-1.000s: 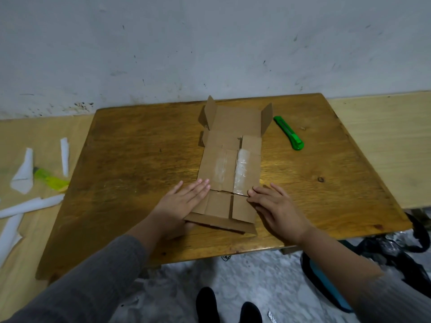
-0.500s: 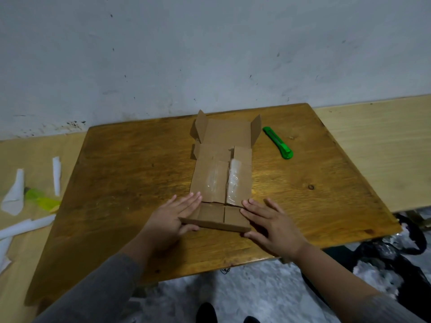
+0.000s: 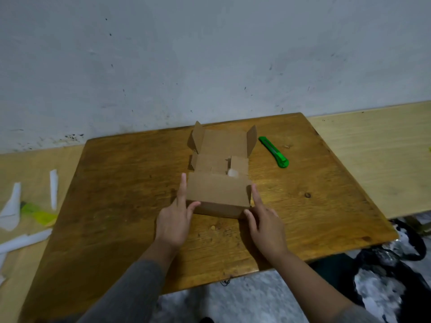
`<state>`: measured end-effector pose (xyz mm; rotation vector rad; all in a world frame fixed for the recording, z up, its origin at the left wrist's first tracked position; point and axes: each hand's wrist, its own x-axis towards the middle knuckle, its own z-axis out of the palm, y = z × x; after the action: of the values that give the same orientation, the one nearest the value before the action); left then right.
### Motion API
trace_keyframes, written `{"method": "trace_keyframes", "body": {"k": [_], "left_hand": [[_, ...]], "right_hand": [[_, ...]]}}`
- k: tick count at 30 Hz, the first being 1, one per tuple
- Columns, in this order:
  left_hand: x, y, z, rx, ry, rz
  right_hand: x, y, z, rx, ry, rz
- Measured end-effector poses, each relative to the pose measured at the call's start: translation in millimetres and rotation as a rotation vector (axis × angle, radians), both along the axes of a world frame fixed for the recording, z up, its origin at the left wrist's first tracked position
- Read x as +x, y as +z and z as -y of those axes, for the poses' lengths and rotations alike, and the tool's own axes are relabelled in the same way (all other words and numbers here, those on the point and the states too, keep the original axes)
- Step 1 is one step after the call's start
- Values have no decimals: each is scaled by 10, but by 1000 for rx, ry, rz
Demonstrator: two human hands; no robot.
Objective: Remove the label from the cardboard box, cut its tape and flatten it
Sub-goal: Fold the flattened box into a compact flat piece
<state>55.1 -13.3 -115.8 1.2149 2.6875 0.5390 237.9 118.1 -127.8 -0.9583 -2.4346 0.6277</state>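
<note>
The opened brown cardboard box (image 3: 219, 173) lies at the centre of the frame on the worn brown wooden table (image 3: 116, 206), spread out lengthwise away from the person. Its near panel is folded up and over toward the far side, and two small side flaps at the far end stand upright. No label shows on any visible face, and white paper strips (image 3: 53, 188) lie on the pale surface at the left edge of the frame; whether they are the label cannot be told. A bit of clear tape shows just past the raised panel. The green plastic utility knife (image 3: 274, 152) rests untouched upper right of the box, so cutting looks finished. Flattening appears to be the step in hand, with the raised panel and upright flaps left to press down.

The left hand (image 3: 175, 220) holds the panel's left edge, fingers extended along it, thumb on the front. The right hand (image 3: 263, 224) mirrors it on the right edge.
</note>
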Motion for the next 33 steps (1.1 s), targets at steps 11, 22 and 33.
{"method": "trace_keyframes", "body": {"k": [11,22,33], "left_hand": [[78,-54,-216,-78,-28,-151],[63,-153,-407,-417,-166,-119],[-1,26,-614,-515,-153,15]], "right_hand": [[-224,20,-59,1,42,168],[-373,-99,-314,188,169,655],[-500,217,-589,17,166,541]]}}
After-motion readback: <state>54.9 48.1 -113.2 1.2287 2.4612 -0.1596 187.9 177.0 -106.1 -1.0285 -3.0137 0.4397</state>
